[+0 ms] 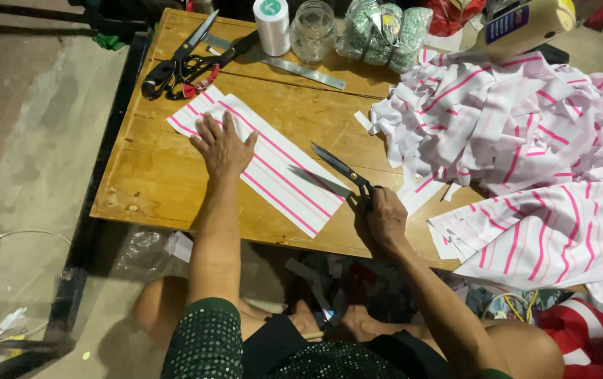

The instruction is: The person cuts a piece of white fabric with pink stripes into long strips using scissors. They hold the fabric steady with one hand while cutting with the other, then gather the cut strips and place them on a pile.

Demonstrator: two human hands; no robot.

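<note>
A long strip of white cloth with pink stripes [273, 165] lies slantwise on the wooden table [147, 179]. My left hand [222, 146] rests flat on the strip's upper part, fingers spread. My right hand [386, 216] grips the handles of black scissors [340, 168], whose blades point up-left over the strip's lower right end. The blades look slightly parted above the cloth.
A big heap of the same pink-striped cloth pieces [519, 133] covers the table's right side. At the back lie two more pairs of scissors [182, 63], a metal ruler [294, 67], a white thread spool [272, 27], a glass jar [313, 31] and a sewing machine [526, 24]. Scraps lie on the floor by my knees.
</note>
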